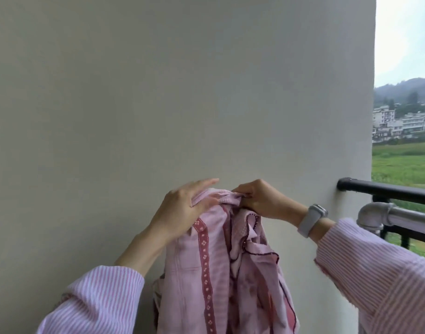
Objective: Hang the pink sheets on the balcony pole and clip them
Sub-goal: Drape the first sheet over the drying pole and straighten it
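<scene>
A pink sheet (221,268) with a dark red patterned band hangs bunched in front of me, held up before the pale wall. My left hand (182,208) holds its top edge, thumb under the cloth and fingers stretched over it. My right hand (259,198) pinches the gathered top edge with curled fingers. A grey metal pole (404,216) with an elbow joint runs off to the right, just below a black railing (387,189). The sheet is to the left of the pole and apart from it. No clips are in view.
A plain cream wall (182,92) fills most of the view directly ahead. Beyond the railing on the right lie green fields (404,165) and distant white buildings. A grey watch (311,219) is on my right wrist.
</scene>
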A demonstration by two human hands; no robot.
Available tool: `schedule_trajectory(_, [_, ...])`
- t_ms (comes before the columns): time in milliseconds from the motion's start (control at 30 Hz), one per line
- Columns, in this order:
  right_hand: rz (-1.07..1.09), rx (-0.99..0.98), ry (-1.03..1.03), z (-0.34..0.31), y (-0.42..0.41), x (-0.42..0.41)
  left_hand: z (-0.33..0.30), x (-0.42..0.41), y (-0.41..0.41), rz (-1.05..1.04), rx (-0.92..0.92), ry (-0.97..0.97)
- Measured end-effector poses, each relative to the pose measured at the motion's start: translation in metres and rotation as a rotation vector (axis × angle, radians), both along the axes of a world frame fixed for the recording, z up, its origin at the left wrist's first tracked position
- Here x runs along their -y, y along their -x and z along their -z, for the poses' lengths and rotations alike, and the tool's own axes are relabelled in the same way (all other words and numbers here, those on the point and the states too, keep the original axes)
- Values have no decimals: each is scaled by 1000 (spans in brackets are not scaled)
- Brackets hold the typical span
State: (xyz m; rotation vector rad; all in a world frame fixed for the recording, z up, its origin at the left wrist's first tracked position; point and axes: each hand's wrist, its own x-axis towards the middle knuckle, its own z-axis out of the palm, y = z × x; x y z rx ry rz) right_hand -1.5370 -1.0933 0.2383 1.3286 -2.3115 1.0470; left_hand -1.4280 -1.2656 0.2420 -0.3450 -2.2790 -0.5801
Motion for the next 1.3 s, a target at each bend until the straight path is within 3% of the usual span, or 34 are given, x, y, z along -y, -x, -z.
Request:
schedule_trajectory(100, [-51, 15, 68, -7, -4, 9, -3, 6, -8, -36, -86, 59])
schedule_trajectory(200, [54, -58, 166, 4, -12, 14, 1, 6, -1, -160, -166, -132])
schedule_trajectory(300, [104, -177, 259, 26, -32, 12, 12, 3, 12, -303, -110, -329])
schedule_trajectory(367, [85, -103, 167, 45, -47, 13, 17, -3, 21, -352, -97, -432])
schedule_trajectory(433, [86, 24, 8, 62, -54, 19, 16, -13, 30, -349, -91, -565])
schedule_trajectory(533, [50, 161, 79, 74, -50, 31, 13, -23, 40, -292, -64, -787])
schedule_trajectory(667, [119, 39, 209, 71, -41, 43, 9, -13, 45, -170, -8, -924])
schedule_trajectory(833, [-121, 42, 23, 51, -36, 29, 2, 19, 34, -101, 42, -861])
schedule_trajectory(967, [-3, -289, -425, 45, -17, 12, 0, 44, 24, -84, 49, -783])
schedule_trajectory(1067, [23, -469, -360, 26, -7, 5, 0, 55, 21, -70, 59, -649])
schedule_trajectory(1167, [89, -408, -165, -8, -2, 4, 2, 57, 20, -28, 77, -537])
schedule_trajectory(1300, [134, -306, 30, -48, -10, 23, 2, 44, 20, 84, 44, -576])
